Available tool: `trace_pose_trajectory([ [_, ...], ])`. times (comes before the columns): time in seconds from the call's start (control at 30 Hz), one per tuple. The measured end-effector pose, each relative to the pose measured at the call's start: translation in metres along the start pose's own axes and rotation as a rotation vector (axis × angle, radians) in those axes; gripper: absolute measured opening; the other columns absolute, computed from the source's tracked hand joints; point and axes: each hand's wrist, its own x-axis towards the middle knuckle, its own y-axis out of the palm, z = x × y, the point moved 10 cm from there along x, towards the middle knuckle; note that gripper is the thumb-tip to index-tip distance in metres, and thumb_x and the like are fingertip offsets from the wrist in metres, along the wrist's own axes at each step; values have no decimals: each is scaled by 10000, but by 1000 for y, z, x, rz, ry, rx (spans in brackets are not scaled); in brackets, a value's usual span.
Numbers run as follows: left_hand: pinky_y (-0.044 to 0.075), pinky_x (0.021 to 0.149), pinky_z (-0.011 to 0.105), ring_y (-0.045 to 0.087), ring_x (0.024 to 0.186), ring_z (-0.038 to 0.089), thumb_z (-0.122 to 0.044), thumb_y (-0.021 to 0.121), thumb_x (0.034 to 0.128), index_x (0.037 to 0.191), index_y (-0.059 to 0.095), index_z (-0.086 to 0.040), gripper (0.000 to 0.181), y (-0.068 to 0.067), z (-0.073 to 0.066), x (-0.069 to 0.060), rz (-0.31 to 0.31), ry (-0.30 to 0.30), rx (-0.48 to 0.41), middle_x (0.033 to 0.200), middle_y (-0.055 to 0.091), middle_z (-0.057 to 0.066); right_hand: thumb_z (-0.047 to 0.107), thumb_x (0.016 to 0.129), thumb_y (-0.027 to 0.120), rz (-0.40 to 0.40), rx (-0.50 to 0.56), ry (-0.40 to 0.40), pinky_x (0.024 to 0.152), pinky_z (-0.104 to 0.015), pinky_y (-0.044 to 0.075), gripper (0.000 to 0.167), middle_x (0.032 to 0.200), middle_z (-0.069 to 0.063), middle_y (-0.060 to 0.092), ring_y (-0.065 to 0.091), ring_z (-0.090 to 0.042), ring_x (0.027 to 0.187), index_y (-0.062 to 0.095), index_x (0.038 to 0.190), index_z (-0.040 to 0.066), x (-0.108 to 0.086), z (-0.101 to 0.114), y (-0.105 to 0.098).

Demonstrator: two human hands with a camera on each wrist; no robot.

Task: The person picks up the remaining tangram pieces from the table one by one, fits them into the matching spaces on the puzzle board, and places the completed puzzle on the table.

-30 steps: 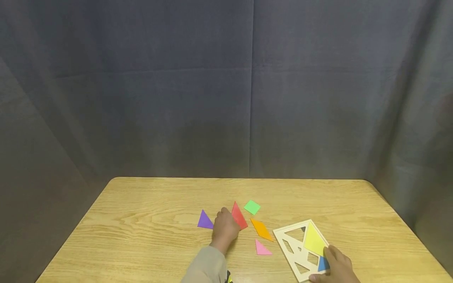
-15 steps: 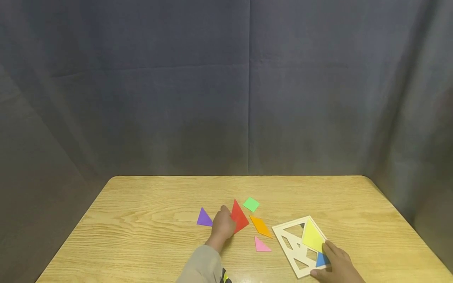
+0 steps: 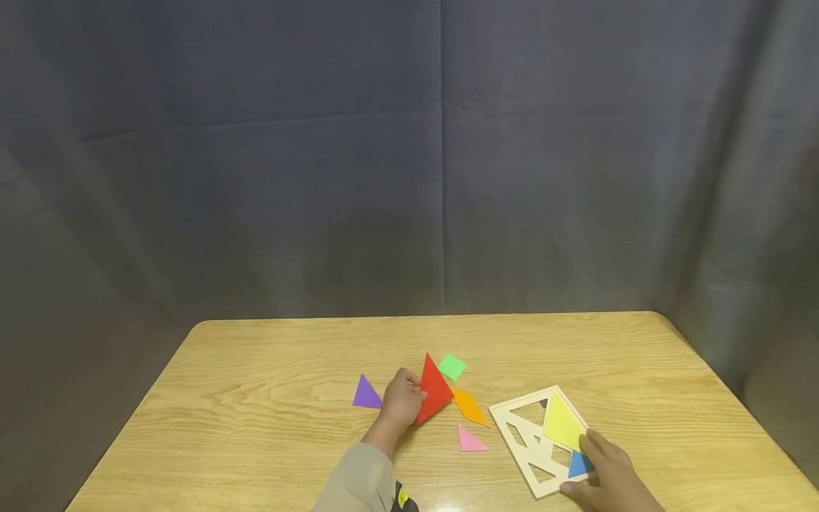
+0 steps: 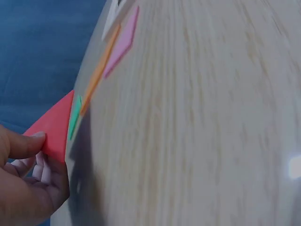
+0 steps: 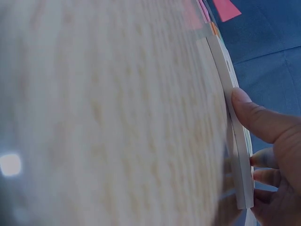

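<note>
My left hand (image 3: 402,400) pinches a red triangle (image 3: 435,392) between thumb and fingers. In the left wrist view the red triangle (image 4: 55,123) is raised off the table, with a shadow below it. My right hand (image 3: 611,469) grips the near right corner of a pale wooden puzzle board (image 3: 527,469), thumb at the near edge and fingers at the right side. A yellow triangle (image 3: 563,424) and a blue piece (image 3: 579,464), partly under the fingers, lie in the board. Its other cutouts show bare; a small dark patch marks the upper one.
Loose on the wooden table (image 3: 256,427) lie a purple triangle (image 3: 366,393) left of my left hand, a green square (image 3: 453,367), an orange parallelogram (image 3: 471,407) and a pink triangle (image 3: 470,439). A dark curtain (image 3: 320,178) hangs behind the table.
My left hand has taken hold of the red triangle and lifted it, shifting it slightly to the right. My right hand stays on the board; the view has shifted a little.
</note>
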Motion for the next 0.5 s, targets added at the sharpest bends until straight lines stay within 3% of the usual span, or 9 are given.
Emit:
trace_pose_trajectory([
  [0.27,417,593,276,498,706,177,68,564,766,883,454,-6,177,9,-17,-2,41,59,-38,804,508,89,485,653,650,-4,-20,10,795,-629,264,907,1262,-367,210,206,-536,1100,336,1212,-157,1,2,-1],
  [0.5,425,598,275,481,715,180,83,556,759,891,459,-2,185,19,-18,-4,81,69,-69,814,481,87,461,659,656,-17,-49,-17,779,-624,285,868,1247,-377,235,228,-557,1079,364,1191,-160,1,5,-4],
])
